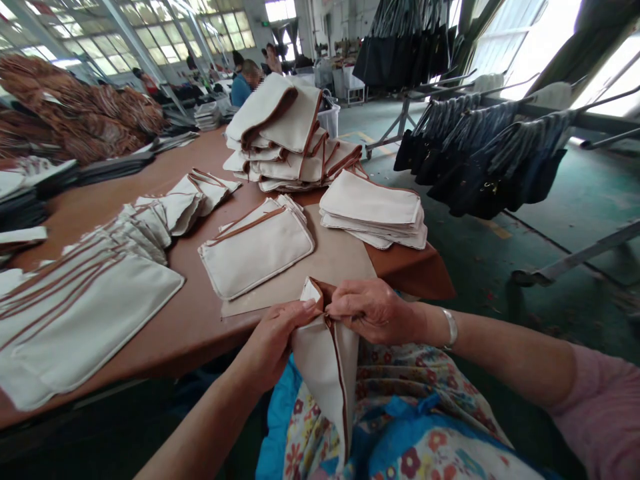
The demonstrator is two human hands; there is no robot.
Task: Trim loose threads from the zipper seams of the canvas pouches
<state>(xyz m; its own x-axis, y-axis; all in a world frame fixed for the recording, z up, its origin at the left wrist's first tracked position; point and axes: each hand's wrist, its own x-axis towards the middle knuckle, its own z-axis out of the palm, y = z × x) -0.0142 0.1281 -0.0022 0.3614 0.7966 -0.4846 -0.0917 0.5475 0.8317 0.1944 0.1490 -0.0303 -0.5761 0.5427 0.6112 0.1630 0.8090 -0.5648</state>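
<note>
Over my lap, a cream fabric pouch piece [317,357] with brown edging hangs between both hands, its top end spread apart. My left hand [283,333] pinches the left side near that top, thumb uppermost. Closed fingers of my right hand [373,308] grip the brown edge on the other side; the fingertips are partly hidden. Just beyond, a flat cream pouch piece [265,250] lies on a tan sheet [345,257] on the table. A neat stack of cream pieces [373,207] sits to its right.
A tall pile of folded cream panels [280,133] stands at the table's back. Overlapping cream pieces [100,313] spread along the left of the brown table [210,333]. Racks with dark bags [480,160] stand right. A person in blue [243,83] sits beyond the pile.
</note>
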